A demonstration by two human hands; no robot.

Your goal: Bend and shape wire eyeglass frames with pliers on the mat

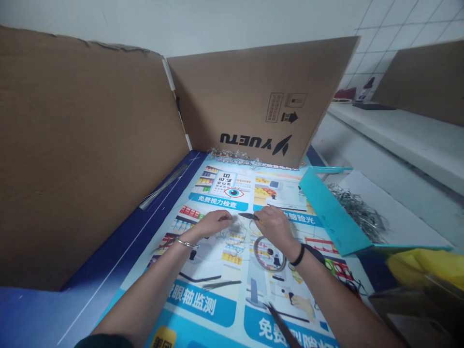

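My left hand (213, 223) is closed in a pinch on a thin clear part, perhaps an eyeglass frame (235, 237), just above the printed poster (217, 299) on the table. My right hand (273, 224) is closed around a small dark tool (249, 216) whose tip points left toward the left hand's fingers. A grey wire ring (268, 253) lies on the poster under my right wrist. A bangle circles my left wrist and a black band my right wrist.
Cardboard panels (83, 159) stand to the left and behind (261, 96). A teal box lid (326, 212) with a pile of thin metal pieces (358, 212) sits to the right. Thin dark strips (224, 284) lie on the poster. A yellow bag (424, 266) is at the near right.
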